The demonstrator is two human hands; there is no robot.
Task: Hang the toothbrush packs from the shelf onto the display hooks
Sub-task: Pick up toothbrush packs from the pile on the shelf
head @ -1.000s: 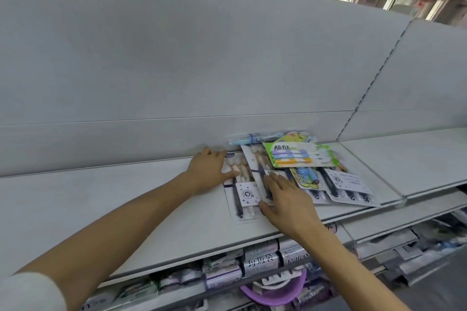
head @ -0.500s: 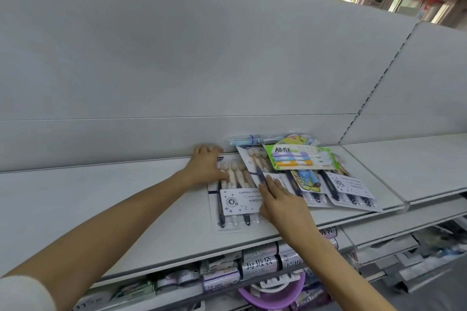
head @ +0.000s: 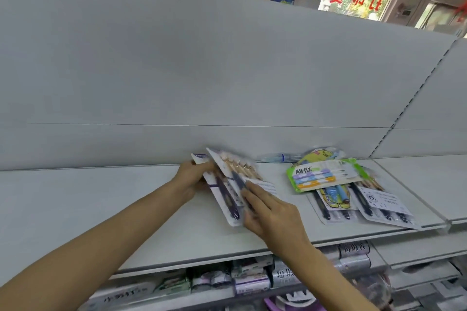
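Note:
Two white toothbrush packs [head: 231,182] with dark-handled brushes are lifted off the white shelf [head: 101,209] and tilted upward. My left hand [head: 193,177] grips their upper left edge. My right hand [head: 267,214] holds their lower right side, fingers laid over the front card. A pile of other packs stays on the shelf to the right: a green "All-fix" pack [head: 326,175] on top, a yellow and blue children's pack [head: 336,197] under it, and white packs [head: 379,206] at the bottom. No display hooks are in view.
A plain grey back panel [head: 202,70] rises behind the shelf. A slotted upright [head: 414,98] divides it from the bay on the right. Below the shelf edge sit rolls of bags [head: 252,283] and a purple basin [head: 295,303].
The two white packs have been slid left out of the pile and raised off the shelf between both hands. The camera view has tipped upward and shifted left.

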